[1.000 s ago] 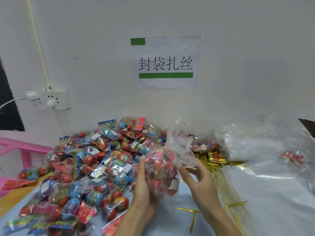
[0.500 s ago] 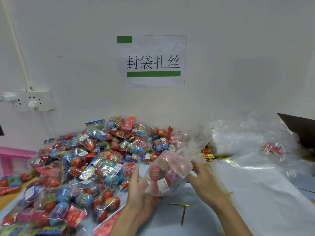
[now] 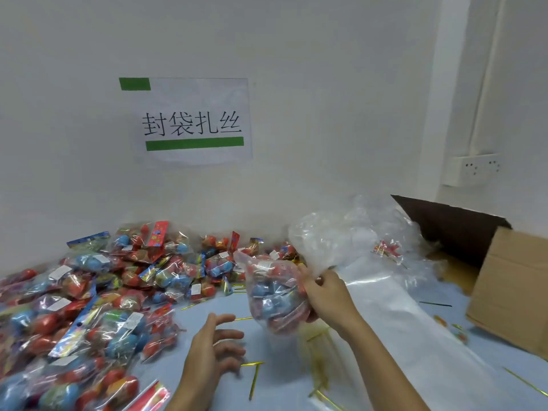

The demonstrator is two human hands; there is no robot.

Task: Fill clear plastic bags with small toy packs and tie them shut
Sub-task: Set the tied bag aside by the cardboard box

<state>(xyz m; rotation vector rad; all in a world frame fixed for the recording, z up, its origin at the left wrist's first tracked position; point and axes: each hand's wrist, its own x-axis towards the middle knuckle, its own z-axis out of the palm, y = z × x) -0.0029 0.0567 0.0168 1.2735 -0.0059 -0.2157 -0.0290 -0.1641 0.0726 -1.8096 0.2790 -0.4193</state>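
Observation:
My right hand (image 3: 327,295) grips the gathered neck of a clear plastic bag (image 3: 274,298) filled with red and blue toy packs, holding it just above the table. The bag's loose top (image 3: 320,238) billows up above my fingers. My left hand (image 3: 215,348) hovers free to the lower left of the bag, fingers spread and relaxed, holding nothing. A big heap of toy packs (image 3: 98,298) covers the table's left side. Gold twist ties (image 3: 254,378) lie scattered on the table near my hands.
A pile of empty clear bags (image 3: 382,295) lies to the right. An open cardboard box (image 3: 510,280) stands at the far right. A paper sign (image 3: 192,123) hangs on the white wall behind, with a wall socket (image 3: 471,170) on the right.
My left hand has let go of the filled bag and dropped lower left. My right hand now carries the bag alone, shifted rightward. The view has turned right, revealing the box.

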